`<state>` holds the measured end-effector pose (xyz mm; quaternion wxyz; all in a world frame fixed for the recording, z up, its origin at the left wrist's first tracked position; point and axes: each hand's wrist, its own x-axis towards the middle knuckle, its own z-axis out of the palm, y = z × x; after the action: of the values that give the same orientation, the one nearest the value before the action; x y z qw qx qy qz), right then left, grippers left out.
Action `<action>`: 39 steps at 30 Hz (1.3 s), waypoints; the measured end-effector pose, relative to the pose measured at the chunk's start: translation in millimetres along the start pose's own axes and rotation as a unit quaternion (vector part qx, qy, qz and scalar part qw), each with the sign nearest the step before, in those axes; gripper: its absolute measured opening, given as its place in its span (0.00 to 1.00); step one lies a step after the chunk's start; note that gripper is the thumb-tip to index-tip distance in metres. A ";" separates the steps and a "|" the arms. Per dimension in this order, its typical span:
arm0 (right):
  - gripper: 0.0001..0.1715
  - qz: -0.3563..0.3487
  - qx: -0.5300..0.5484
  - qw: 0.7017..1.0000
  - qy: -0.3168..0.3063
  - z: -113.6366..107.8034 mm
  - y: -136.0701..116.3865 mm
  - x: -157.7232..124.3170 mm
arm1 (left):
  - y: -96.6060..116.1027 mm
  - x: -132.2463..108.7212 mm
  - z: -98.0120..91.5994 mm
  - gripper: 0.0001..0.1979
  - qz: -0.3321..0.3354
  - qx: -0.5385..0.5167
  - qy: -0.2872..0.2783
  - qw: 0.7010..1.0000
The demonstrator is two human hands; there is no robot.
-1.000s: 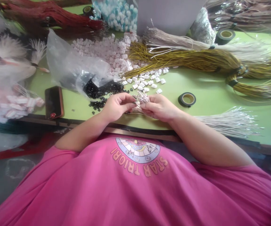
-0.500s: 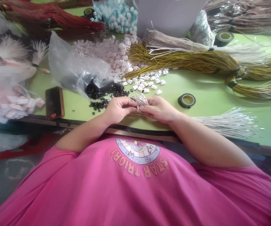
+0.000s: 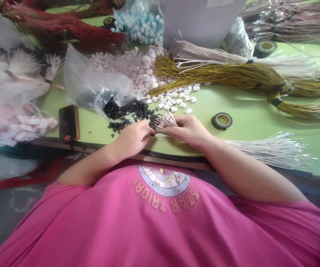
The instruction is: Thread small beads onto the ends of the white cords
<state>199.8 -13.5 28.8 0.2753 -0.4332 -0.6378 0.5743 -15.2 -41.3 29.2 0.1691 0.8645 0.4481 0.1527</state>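
My right hand (image 3: 190,129) is closed around a bundle of thin white wires (image 3: 164,121), whose silvery tips fan out to the left. Just left of those tips is my left hand (image 3: 133,139), fingers pinched together. Something small and dark seems to show at its fingertips, but I cannot make out what it is. Small black pieces (image 3: 129,111) lie heaped just beyond my left hand. Past the wire tips, small white connector housings (image 3: 173,101) are scattered over the green table (image 3: 246,111).
A roll of black tape (image 3: 221,121) lies right of my hands, with more white wires (image 3: 273,150) near the table edge. Yellow wire bundles (image 3: 232,74) stretch across the back right. A phone (image 3: 69,123) and a clear plastic bag (image 3: 90,79) are on the left.
My left hand has drawn back from the wire tips, to the left and slightly toward me. The right hand keeps its hold on the bundle. The whole view has shifted slightly.
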 end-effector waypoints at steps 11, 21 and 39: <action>0.08 0.030 -0.007 1.000 0.000 4.8 3.8 3.6 | -68.9 27.2 -15.2 0.10 -0.196 0.123 0.005 0.973; 0.07 0.046 0.087 0.995 0.003 7.5 0.0 1.7 | -51.1 21.0 -24.7 0.12 -0.156 0.020 0.009 0.987; 0.11 0.065 0.046 0.996 0.038 10.0 0.4 1.7 | -6.3 23.7 11.7 0.11 -0.196 -0.440 0.086 0.872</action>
<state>190.6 -17.0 26.2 0.2812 -0.4822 -0.5705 0.6024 -1.9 -20.1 18.6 0.5195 0.5785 0.5075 0.3713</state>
